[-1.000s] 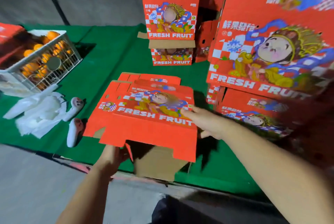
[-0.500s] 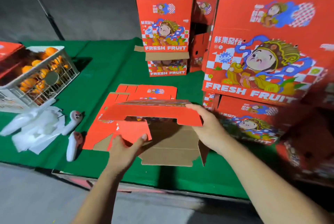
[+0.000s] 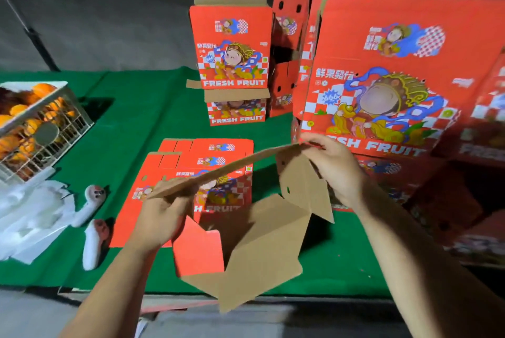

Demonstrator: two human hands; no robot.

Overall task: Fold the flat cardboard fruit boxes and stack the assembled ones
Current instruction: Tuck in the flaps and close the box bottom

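A half-opened cardboard fruit box (image 3: 262, 231) hangs in the air over the table's front edge, its brown inside facing me and a red flap low on the left. My left hand (image 3: 161, 214) grips its left edge. My right hand (image 3: 334, 168) pinches its upper right corner. Under it a pile of flat red boxes (image 3: 213, 152) lies on the green table (image 3: 142, 108). Assembled red boxes are stacked at the back centre (image 3: 232, 48) and fill the right side (image 3: 382, 78).
A white wire crate of oranges (image 3: 41, 124) stands at the left edge. White foam sleeves and wrapping (image 3: 30, 217) lie in front of it, with two white sleeves (image 3: 93, 239) near the flat pile. Grey floor lies below the table's front edge.
Both hands lifted the top flat box off the pile and pulled it open; its brown inside now faces me. The view has tilted up and closer.
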